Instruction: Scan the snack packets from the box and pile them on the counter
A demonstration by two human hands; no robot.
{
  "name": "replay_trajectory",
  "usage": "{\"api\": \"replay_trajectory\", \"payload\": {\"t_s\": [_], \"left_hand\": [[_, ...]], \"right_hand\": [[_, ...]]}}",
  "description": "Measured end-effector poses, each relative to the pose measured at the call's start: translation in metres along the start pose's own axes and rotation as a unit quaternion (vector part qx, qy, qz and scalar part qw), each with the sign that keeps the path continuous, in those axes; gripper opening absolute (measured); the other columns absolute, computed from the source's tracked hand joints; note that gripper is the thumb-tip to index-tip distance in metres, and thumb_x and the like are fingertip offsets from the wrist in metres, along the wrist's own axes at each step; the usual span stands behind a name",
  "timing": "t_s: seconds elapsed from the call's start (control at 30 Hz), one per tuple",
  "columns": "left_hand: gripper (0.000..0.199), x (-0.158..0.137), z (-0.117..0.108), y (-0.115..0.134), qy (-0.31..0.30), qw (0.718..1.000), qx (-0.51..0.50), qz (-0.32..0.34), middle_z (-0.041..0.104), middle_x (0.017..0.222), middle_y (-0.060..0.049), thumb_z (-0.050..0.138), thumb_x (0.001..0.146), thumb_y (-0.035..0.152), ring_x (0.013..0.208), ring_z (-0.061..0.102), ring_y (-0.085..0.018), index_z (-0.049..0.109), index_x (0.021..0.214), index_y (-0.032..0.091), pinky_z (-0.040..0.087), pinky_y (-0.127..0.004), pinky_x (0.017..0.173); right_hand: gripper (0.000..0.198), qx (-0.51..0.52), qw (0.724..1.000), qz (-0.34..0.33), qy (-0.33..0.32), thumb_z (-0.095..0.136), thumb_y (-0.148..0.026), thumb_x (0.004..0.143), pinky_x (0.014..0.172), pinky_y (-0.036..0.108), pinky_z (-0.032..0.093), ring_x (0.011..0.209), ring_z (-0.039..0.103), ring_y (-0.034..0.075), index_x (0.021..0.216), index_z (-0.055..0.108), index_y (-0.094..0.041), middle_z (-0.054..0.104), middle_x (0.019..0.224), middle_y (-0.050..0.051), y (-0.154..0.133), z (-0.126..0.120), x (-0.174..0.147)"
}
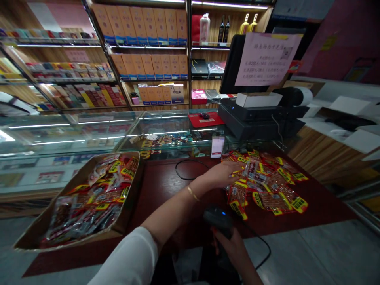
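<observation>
My left hand [227, 173] stretches across to the right, its fingers extended over the left edge of a spread of snack packets [271, 188] in clear, red and yellow wrapping. It touches the packets, and part of the fingertips is hard to make out. Low in front of my body, my right hand [233, 247] is wrapped round the handle of a black barcode scanner [218, 219] with a small blue light. The scanner's cable [268, 249] loops off to the right. On the left, an open cardboard box [135, 186] holds more packets of the same sort.
A dark red wooden tabletop [160, 184] bears the box and packets. Behind are a phone [217, 147] standing upright, a black cable loop [176, 170], a glass counter [118, 140] and a monitor [233, 63] with a paper notice. Shelves of boxes [139, 25] and bottles line the wall.
</observation>
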State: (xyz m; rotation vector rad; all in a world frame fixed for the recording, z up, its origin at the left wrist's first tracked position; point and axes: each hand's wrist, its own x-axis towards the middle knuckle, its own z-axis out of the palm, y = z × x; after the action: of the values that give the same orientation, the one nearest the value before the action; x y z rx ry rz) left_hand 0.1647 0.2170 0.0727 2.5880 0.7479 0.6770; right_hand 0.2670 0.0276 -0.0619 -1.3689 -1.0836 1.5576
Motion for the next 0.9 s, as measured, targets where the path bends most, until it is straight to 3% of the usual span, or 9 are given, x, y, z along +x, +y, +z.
{"api": "replay_trajectory", "payload": {"t_s": [0.1, 0.2, 0.3, 0.37, 0.4, 0.57, 0.7, 0.8, 0.9], "left_hand": [[0.037, -0.091, -0.055, 0.017, 0.108, 0.982, 0.041, -0.148, 0.069, 0.136, -0.009, 0.056, 0.097, 0.031, 0.127, 0.064, -0.023, 0.067, 0.132, 0.021, 0.048, -0.038, 0.112], [0.044, -0.201, -0.107, 0.019, 0.203, 0.897, 0.142, -0.366, 0.07, 0.135, -0.011, 0.051, 0.098, 0.039, 0.124, 0.065, -0.027, 0.064, 0.135, 0.019, 0.049, -0.043, 0.11], [0.054, -0.301, -0.134, 0.011, 0.148, 0.75, 0.256, -0.591, 0.065, 0.138, -0.021, 0.055, 0.094, 0.04, 0.128, 0.061, -0.037, 0.058, 0.14, 0.012, 0.046, -0.052, 0.108], [0.063, -0.351, -0.138, 0.01, 0.08, 0.696, 0.26, -0.665, 0.061, 0.144, -0.021, 0.064, 0.087, 0.041, 0.132, 0.057, -0.039, 0.054, 0.143, 0.014, 0.046, -0.05, 0.108], [0.068, -0.369, -0.137, 0.011, 0.052, 0.688, 0.242, -0.682, 0.059, 0.146, -0.02, 0.069, 0.084, 0.04, 0.133, 0.057, -0.038, 0.053, 0.145, 0.016, 0.046, -0.047, 0.107], [0.072, -0.401, -0.126, 0.015, 0.032, 0.708, 0.193, -0.679, 0.053, 0.153, -0.019, 0.076, 0.076, 0.029, 0.134, 0.057, -0.032, 0.054, 0.144, 0.017, 0.043, -0.037, 0.111], [0.064, -0.39, -0.129, 0.016, 0.038, 0.693, 0.221, -0.685, 0.061, 0.142, -0.02, 0.069, 0.078, 0.022, 0.128, 0.061, -0.031, 0.058, 0.14, 0.012, 0.045, -0.035, 0.108], [0.047, -0.379, -0.133, 0.019, 0.036, 0.684, 0.226, -0.692, 0.07, 0.129, -0.018, 0.057, 0.082, 0.02, 0.119, 0.066, -0.033, 0.07, 0.127, 0.015, 0.05, -0.038, 0.1], [0.037, -0.371, -0.135, 0.026, 0.026, 0.651, 0.223, -0.725, 0.077, 0.113, -0.017, 0.051, 0.085, 0.02, 0.109, 0.071, -0.036, 0.079, 0.109, 0.02, 0.053, -0.041, 0.089]], "right_hand": [[0.058, -0.014, 1.0, 0.0, -0.004, 0.075, -0.075, 0.07, 0.043, 0.025, 0.043, 0.041, 0.059, 0.015, 0.075, 0.067, -0.018, 0.065, 0.052, -0.001, -0.004, 0.003, 0.003], [0.056, -0.029, 0.999, -0.001, -0.013, 0.074, -0.073, 0.073, 0.045, 0.026, 0.044, 0.041, 0.059, 0.015, 0.074, 0.068, -0.018, 0.064, 0.051, -0.002, -0.011, 0.005, 0.005], [0.054, -0.055, 0.998, -0.006, -0.03, 0.071, -0.071, 0.078, 0.049, 0.027, 0.045, 0.043, 0.058, 0.015, 0.066, 0.066, -0.019, 0.062, 0.048, -0.002, -0.015, 0.005, 0.002], [0.054, -0.085, 0.996, -0.01, -0.029, 0.069, -0.072, 0.08, 0.053, 0.028, 0.047, 0.045, 0.059, 0.017, 0.065, 0.066, -0.019, 0.062, 0.048, -0.001, -0.014, 0.004, -0.001], [0.055, -0.1, 0.995, -0.008, -0.02, 0.069, -0.073, 0.079, 0.054, 0.029, 0.047, 0.047, 0.06, 0.018, 0.064, 0.067, -0.02, 0.062, 0.048, 0.0, -0.013, 0.003, -0.002], [0.058, -0.125, 0.992, 0.005, 0.004, 0.069, -0.078, 0.074, 0.055, 0.032, 0.05, 0.05, 0.062, 0.021, 0.066, 0.069, -0.021, 0.066, 0.055, 0.002, -0.006, 0.0, 0.001], [0.058, -0.131, 0.991, 0.001, 0.007, 0.072, -0.079, 0.07, 0.053, 0.031, 0.051, 0.048, 0.063, 0.02, 0.071, 0.072, -0.021, 0.067, 0.054, 0.002, -0.005, 0.0, 0.003], [0.057, -0.122, 0.992, 0.003, 0.013, 0.074, -0.077, 0.069, 0.053, 0.03, 0.051, 0.048, 0.063, 0.02, 0.069, 0.071, -0.021, 0.067, 0.054, 0.002, -0.007, 0.001, 0.002], [0.055, -0.114, 0.993, 0.002, 0.015, 0.074, -0.075, 0.071, 0.053, 0.03, 0.051, 0.048, 0.062, 0.019, 0.066, 0.07, -0.02, 0.067, 0.054, 0.002, -0.011, 0.003, -0.001]]}}
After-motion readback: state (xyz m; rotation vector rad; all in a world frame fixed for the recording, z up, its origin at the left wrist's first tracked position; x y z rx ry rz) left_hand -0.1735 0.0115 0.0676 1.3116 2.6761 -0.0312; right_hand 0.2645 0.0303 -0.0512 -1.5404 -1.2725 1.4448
